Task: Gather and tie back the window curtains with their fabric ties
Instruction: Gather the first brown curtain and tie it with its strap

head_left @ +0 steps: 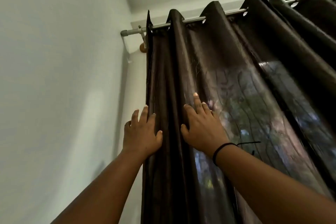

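I see the dark curtain [227, 60] hanging with its folds running 12 to 6; my left hand [141, 132] and right hand [203, 129] lie flat against it, fingers spread, grasping nothing.

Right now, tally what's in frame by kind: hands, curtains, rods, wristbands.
Hands: 2, left hand and right hand, both flat on the fabric
Dark curtain: 1
Metal rod: 1
Black wristband: 1
Total: 5

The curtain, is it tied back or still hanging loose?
Hanging loose. The curtain hangs spread along the rod; both hands lie flat on it, no tie visible.
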A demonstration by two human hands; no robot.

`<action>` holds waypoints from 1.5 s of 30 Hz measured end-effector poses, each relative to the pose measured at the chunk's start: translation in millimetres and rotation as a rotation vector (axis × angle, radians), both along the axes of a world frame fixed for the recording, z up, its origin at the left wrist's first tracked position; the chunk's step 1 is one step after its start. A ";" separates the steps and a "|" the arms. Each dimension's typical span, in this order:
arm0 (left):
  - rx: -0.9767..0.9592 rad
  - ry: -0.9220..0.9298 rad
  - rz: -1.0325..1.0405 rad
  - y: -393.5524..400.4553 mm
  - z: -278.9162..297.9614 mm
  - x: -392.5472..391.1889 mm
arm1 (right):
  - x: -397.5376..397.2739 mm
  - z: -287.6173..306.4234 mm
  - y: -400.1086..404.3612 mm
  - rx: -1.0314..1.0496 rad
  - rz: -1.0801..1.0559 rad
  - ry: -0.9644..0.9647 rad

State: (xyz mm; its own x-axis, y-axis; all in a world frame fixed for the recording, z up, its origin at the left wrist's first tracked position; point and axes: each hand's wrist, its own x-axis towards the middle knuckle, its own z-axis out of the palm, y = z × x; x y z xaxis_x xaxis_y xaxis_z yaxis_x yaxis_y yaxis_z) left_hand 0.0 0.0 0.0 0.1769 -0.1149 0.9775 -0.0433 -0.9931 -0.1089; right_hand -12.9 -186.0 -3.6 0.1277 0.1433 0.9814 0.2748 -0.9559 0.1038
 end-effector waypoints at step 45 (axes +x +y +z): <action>-0.303 -0.139 -0.940 -117.7 140.8 50.9 | 58.5 134.9 -60.9 0.166 0.298 -0.098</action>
State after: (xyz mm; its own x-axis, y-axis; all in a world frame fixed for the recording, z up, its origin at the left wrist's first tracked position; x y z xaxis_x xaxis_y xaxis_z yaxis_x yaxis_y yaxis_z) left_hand 50.9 -117.7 140.8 0.0243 0.1085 0.9938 -0.8324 -0.5484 0.0803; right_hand 45.6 -246.9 131.4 0.0083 -0.0023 1.0000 0.5402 -0.8415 -0.0064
